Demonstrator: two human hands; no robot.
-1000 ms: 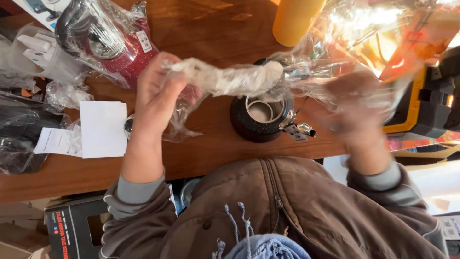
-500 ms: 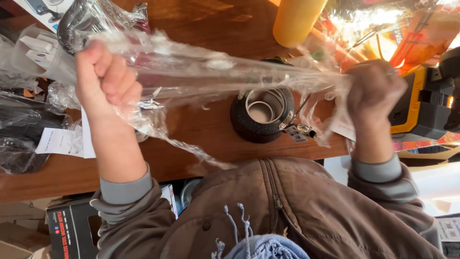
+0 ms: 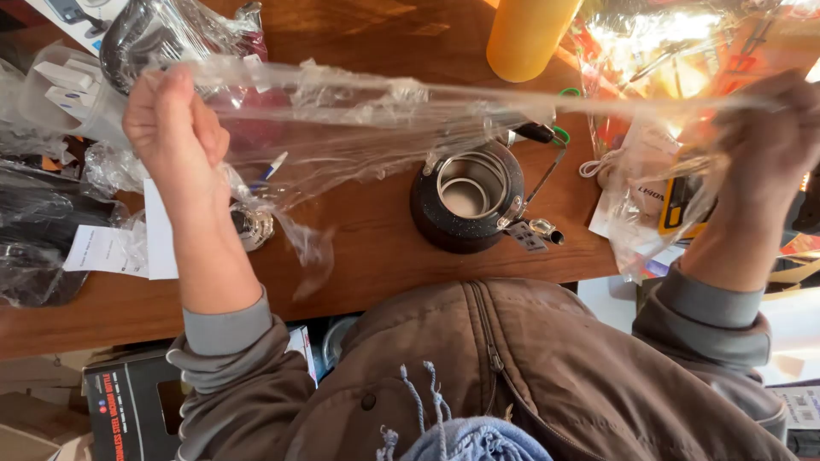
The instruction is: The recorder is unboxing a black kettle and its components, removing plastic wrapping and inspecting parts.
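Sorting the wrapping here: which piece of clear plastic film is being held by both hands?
The long clear plastic sheet stretched taut between left hand and right hand; the other crumpled wrappings lie on the wooden table.

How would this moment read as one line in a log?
left hand: grips plastic wrap | right hand: grips other end | wrap: stretched above kettle

Warm sunlight upper right; glare, right blurred.

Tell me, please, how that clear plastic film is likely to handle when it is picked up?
The clear plastic film, pulled between the left hand and right hand, is probably very light and floppy: loose ends droop. Its wrinkles suggest it clings and could tear.
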